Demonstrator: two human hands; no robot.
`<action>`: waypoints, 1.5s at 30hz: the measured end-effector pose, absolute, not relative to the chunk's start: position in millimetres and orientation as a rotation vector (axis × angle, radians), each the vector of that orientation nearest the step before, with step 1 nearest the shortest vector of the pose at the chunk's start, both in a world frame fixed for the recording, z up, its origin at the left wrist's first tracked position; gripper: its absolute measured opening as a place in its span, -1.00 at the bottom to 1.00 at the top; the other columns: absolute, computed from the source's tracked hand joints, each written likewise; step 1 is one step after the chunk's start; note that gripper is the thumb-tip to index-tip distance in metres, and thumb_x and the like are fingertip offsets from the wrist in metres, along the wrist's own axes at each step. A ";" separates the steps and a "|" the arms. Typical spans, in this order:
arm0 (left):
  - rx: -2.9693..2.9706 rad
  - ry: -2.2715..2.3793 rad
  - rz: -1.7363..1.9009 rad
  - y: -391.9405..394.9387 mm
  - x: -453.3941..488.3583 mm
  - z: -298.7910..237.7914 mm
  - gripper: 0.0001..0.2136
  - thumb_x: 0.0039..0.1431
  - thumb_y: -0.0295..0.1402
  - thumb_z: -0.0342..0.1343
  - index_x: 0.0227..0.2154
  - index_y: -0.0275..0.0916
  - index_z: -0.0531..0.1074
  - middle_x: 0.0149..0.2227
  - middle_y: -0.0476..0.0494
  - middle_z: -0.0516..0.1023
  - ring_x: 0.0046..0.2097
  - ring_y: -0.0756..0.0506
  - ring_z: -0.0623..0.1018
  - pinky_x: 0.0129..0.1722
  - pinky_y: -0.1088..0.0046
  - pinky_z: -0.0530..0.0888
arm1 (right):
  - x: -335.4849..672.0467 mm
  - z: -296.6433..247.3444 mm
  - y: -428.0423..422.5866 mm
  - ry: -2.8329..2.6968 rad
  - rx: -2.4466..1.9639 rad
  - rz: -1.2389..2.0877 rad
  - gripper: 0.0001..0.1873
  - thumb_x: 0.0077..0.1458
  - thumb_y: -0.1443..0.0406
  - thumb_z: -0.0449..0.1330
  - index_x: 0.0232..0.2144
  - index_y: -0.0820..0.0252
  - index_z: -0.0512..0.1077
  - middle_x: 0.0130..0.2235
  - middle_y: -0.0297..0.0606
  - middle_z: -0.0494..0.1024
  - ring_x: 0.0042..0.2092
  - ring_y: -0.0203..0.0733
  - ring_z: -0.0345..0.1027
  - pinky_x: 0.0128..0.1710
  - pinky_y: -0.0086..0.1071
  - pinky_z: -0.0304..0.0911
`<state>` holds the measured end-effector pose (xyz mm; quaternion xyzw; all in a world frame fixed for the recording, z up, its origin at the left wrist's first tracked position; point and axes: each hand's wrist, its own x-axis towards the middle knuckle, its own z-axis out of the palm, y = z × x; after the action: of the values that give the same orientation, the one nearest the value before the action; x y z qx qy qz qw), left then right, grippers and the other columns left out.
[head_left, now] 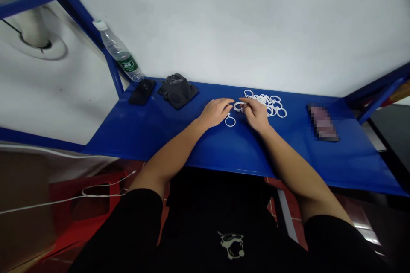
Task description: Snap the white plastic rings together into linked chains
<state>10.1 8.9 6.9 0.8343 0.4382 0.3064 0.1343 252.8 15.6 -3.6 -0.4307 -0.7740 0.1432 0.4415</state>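
Thin white plastic rings (264,104), each a smooth narrow hoop, some showing a small loop on the rim, heaped in one loose overlapping cluster on a glossy blue painted metal shelf (153,132); exact count impossible through the tangle, though roughly a dozen or more. One separate white ring with a small top loop (229,121) lying just below the left hand (215,112), apart from the cluster. One more, a pinched white ring (238,106), gripped between thumb and fingers of the right hand (255,114), at the cluster's near edge. Both hands close together, not clasped; left fingertips (231,101) just beside the pinched white ring, contact impossible to tell. Farther left on the shelf, one black smartphone (142,91), then one crumpled black plastic bag (177,87) on one square black pad (187,96). Beyond them, one clear plastic water bottle with a white cap and green label (120,51), tilted just beside a blue steel frame post (113,70). Farther right, one flat rectangular object (323,123), too pixelated to name.
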 end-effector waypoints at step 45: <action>2.447 1.156 1.008 9.5 16.7 1.2 -0.86 0.59 -0.29 0.20 -0.08 -0.14 0.65 -0.18 -0.11 0.80 -0.14 -0.15 0.75 0.10 0.19 0.53 | 253.6 3.3 10.9 -2.249 -0.911 0.441 -0.76 0.40 0.21 0.07 -0.13 0.05 0.53 -0.22 -0.16 0.71 -0.21 0.03 0.61 -0.16 -0.10 0.48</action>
<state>16.7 9.5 1.2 0.8406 0.3970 0.3462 0.1264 253.6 10.9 3.3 -0.3487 -0.8604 0.1685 0.3312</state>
